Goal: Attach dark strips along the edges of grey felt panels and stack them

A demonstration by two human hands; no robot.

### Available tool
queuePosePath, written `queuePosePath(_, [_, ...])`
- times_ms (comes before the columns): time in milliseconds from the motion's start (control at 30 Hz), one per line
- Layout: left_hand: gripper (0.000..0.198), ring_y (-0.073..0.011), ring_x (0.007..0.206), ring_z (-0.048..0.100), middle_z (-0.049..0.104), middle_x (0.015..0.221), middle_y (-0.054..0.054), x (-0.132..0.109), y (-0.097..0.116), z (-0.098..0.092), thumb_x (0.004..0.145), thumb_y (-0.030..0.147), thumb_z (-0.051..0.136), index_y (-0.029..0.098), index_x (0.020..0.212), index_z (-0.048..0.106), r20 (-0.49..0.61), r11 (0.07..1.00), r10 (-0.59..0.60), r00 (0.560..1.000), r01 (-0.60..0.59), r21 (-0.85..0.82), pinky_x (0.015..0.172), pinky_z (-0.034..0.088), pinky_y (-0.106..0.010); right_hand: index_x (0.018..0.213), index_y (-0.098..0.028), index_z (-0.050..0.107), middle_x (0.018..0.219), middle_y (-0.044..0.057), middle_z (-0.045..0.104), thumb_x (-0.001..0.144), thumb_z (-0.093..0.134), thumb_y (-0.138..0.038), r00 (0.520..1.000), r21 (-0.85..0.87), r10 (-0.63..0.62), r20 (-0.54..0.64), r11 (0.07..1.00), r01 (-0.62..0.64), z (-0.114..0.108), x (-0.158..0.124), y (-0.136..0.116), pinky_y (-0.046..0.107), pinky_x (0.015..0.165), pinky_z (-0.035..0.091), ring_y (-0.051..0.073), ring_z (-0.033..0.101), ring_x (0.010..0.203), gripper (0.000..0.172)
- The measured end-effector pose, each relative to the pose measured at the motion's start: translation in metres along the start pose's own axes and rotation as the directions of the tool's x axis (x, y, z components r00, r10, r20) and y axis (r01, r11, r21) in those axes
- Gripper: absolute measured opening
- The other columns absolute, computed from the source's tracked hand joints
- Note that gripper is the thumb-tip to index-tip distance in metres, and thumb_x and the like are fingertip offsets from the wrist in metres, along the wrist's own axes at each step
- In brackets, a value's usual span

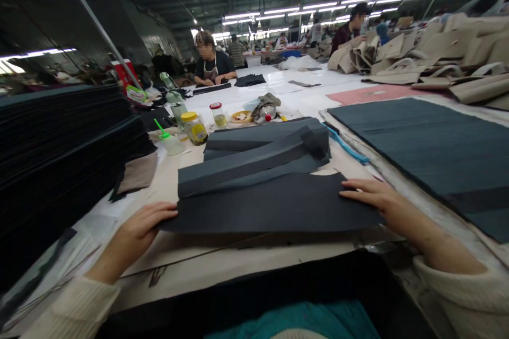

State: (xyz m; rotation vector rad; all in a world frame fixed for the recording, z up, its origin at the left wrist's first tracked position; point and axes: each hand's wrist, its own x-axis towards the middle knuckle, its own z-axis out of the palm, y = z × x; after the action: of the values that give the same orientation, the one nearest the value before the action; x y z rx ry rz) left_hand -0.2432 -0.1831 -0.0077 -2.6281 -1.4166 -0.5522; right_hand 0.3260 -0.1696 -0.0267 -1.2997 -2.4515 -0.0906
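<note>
A dark grey fabric panel lies across in front of me, its near edge slightly off the table. My left hand grips its left end, fingers on top and the thumb hidden. At the right end, my right hand pinches the panel with its fingers on the upper face; the thumb is out of sight beneath. Just behind are more grey fabric pieces, overlapping each other, with a folded strip running along the top one.
A tall stack of dark panels stands left. Behind the pieces are a yellow-lidded jar, a green-tipped squeeze bottle and a red-lidded jar. A large dark sheet lies right, near beige bags. Co-workers work farther back.
</note>
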Motion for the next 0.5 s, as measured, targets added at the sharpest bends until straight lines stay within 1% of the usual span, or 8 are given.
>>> queuePosePath(67, [0.04, -0.0176, 0.106, 0.054, 0.06, 0.111, -0.002, -0.024, 0.007, 0.022, 0.069, 0.009, 0.039, 0.024, 0.099, 0.06, 0.077, 0.999, -0.017, 0.997, 0.019, -0.029, 0.095, 0.042, -0.032, 0.108, -0.024, 0.062, 0.12, 0.006, 0.056, 0.075, 0.033, -0.004, 0.995, -0.068, 0.025, 0.098, 0.998, -0.019, 0.015, -0.002, 0.004, 0.042, 0.094, 0.041, 0.021, 0.051, 0.111, 0.049])
queuePosePath(100, [0.044, -0.0185, 0.109, 0.052, 0.058, 0.115, -0.002, -0.032, 0.009, 0.03, 0.068, 0.01, 0.039, 0.025, 0.105, 0.058, 0.087, 0.998, -0.048, 0.995, 0.051, -0.033, 0.096, 0.042, -0.033, 0.108, -0.022, 0.062, 0.121, 0.007, 0.055, 0.074, 0.033, -0.003, 0.992, -0.109, 0.064, 0.11, 0.993, -0.052, 0.019, -0.003, 0.002, 0.043, 0.094, 0.04, 0.021, 0.05, 0.112, 0.049])
queuePosePath(167, [0.052, -0.0213, 0.115, 0.047, 0.05, 0.126, -0.004, -0.04, 0.013, 0.039, 0.068, 0.012, 0.041, 0.026, 0.118, 0.049, 0.063, 0.992, -0.118, 0.991, 0.12, -0.033, 0.099, 0.039, -0.037, 0.11, -0.018, 0.061, 0.122, 0.01, 0.054, 0.074, 0.032, -0.003, 0.985, -0.193, 0.166, 0.054, 0.969, -0.152, 0.023, -0.002, -0.013, 0.043, 0.095, 0.039, 0.022, 0.049, 0.114, 0.048])
queuePosePath(233, [0.062, -0.0235, 0.119, 0.043, 0.042, 0.134, -0.003, -0.038, 0.013, 0.04, 0.068, 0.014, 0.043, 0.03, 0.128, 0.04, 0.05, 0.988, -0.148, 0.988, 0.15, -0.038, 0.101, 0.035, -0.04, 0.114, -0.013, 0.057, 0.123, 0.013, 0.053, 0.078, 0.032, -0.006, 0.974, -0.235, 0.225, -0.033, 0.945, -0.226, 0.022, 0.006, -0.04, 0.043, 0.096, 0.039, 0.022, 0.048, 0.114, 0.045])
queuePosePath(267, [0.065, -0.0242, 0.12, 0.042, 0.04, 0.136, 0.0, -0.035, 0.012, 0.039, 0.067, 0.014, 0.043, 0.034, 0.129, 0.038, 0.062, 0.989, -0.141, 0.988, 0.143, -0.046, 0.102, 0.034, -0.041, 0.118, -0.012, 0.054, 0.125, 0.013, 0.051, 0.082, 0.032, -0.01, 0.975, -0.225, 0.216, -0.046, 0.949, -0.221, 0.019, 0.011, -0.056, 0.041, 0.096, 0.038, 0.022, 0.047, 0.115, 0.043])
queuePosePath(333, [0.067, -0.0239, 0.121, 0.042, 0.04, 0.135, 0.008, -0.028, 0.01, 0.04, 0.065, 0.013, 0.043, 0.045, 0.124, 0.04, 0.107, 0.989, -0.113, 0.988, 0.122, -0.083, 0.103, 0.033, -0.042, 0.121, -0.014, 0.051, 0.127, 0.011, 0.049, 0.086, 0.033, -0.017, 0.992, -0.161, 0.122, 0.009, 0.98, -0.119, 0.011, 0.024, -0.088, 0.04, 0.098, 0.037, 0.02, 0.043, 0.119, 0.04])
queuePosePath(367, [0.066, -0.0235, 0.121, 0.042, 0.042, 0.134, 0.011, -0.026, 0.009, 0.041, 0.066, 0.014, 0.044, 0.05, 0.121, 0.042, 0.128, 0.987, -0.105, 0.986, 0.12, -0.109, 0.103, 0.033, -0.042, 0.121, -0.015, 0.051, 0.13, 0.01, 0.046, 0.087, 0.033, -0.02, 0.994, -0.137, 0.108, 0.021, 0.985, -0.104, 0.005, 0.031, -0.101, 0.04, 0.099, 0.035, 0.02, 0.04, 0.121, 0.039])
queuePosePath(500, [0.058, -0.0236, 0.121, 0.042, 0.046, 0.128, 0.019, -0.025, 0.006, 0.05, 0.069, 0.024, 0.046, 0.061, 0.113, 0.042, 0.174, 0.967, -0.129, 0.976, 0.163, -0.196, 0.102, 0.034, -0.045, 0.126, -0.009, 0.045, 0.14, 0.014, 0.028, 0.089, 0.035, -0.031, 0.967, -0.097, 0.226, -0.116, 0.967, -0.237, -0.018, 0.047, -0.142, 0.048, 0.105, 0.021, 0.026, 0.021, 0.131, 0.044])
